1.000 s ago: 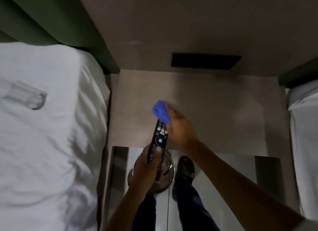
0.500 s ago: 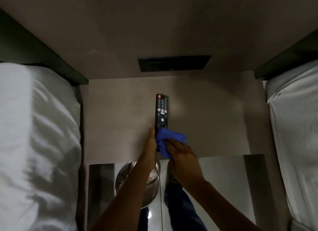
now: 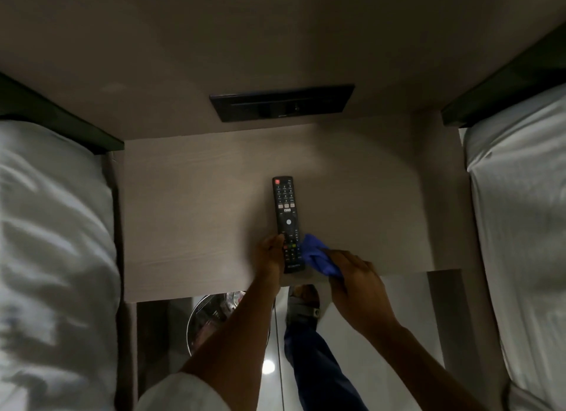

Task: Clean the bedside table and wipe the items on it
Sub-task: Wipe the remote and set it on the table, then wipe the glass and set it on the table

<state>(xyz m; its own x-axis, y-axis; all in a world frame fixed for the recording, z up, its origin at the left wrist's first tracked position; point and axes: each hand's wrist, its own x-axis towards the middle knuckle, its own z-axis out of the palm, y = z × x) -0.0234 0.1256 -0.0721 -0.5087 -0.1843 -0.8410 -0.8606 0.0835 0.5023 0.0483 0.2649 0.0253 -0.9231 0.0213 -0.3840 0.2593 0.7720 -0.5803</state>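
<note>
A black TV remote (image 3: 285,210) lies flat on the pale wooden bedside table (image 3: 190,214), buttons up, its long side pointing away from me. My left hand (image 3: 271,257) rests against the remote's near left edge, fingers touching its side. My right hand (image 3: 356,283) is closed on a bunched blue cloth (image 3: 317,259), which sits just right of the remote's near end, at the table's front edge.
White beds flank the table, one on the left (image 3: 52,242) and one on the right (image 3: 517,226). A black socket panel (image 3: 281,102) sits in the wall behind. Below the table's front edge are a round metal bin (image 3: 211,318) and my shoe (image 3: 303,305).
A second ago my left hand held the remote up in the air while the cloth rubbed it. The remote now lies on the table, and the cloth has slid off it to its right.
</note>
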